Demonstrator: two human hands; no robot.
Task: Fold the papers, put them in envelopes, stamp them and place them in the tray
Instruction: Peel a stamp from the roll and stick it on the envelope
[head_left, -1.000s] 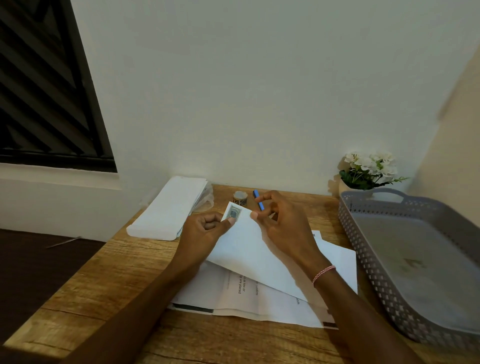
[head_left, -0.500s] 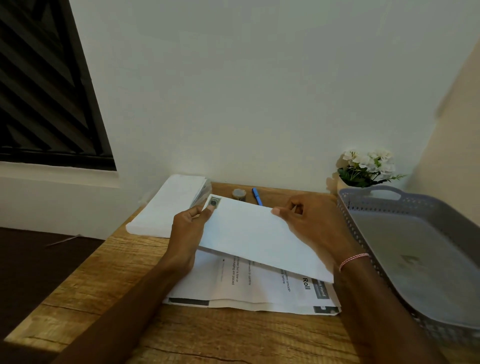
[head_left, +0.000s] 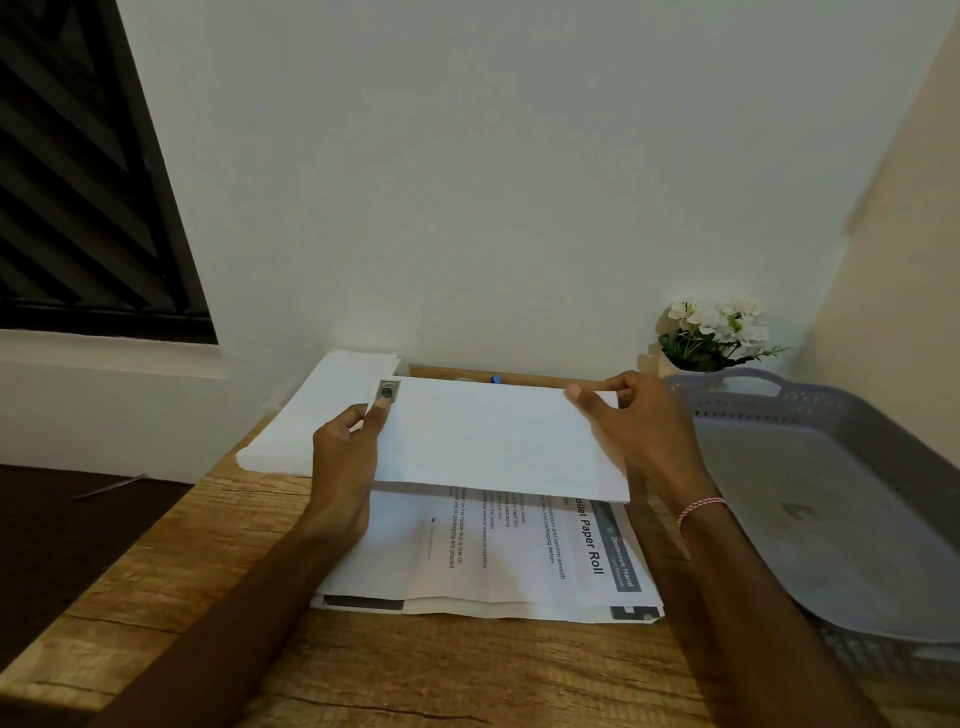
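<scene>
Obs: envelope (head_left: 498, 441) held above tabletop (head_left: 415, 670), long edges running L–R, near edge overlapping far part of printed papers (head_left: 519, 561) lying flat below. Stamp (head_left: 388, 391) sits at the envelope's far-L corner.
L hand (head_left: 345, 457): grip pinches L short edge, thumb tip just below stamp.
R hand (head_left: 639, 421): grip pinches far-R corner, thumb on top.
Tray (head_left: 831, 410) at R, its L rim just beside R wrist; tray floor in plain view beyond.
Spare stack (head_left: 322, 415) back-L, by wall. Pen (head_left: 496, 378) mostly hidden behind far edge. Flowers (head_left: 717, 327) behind tray.
</scene>
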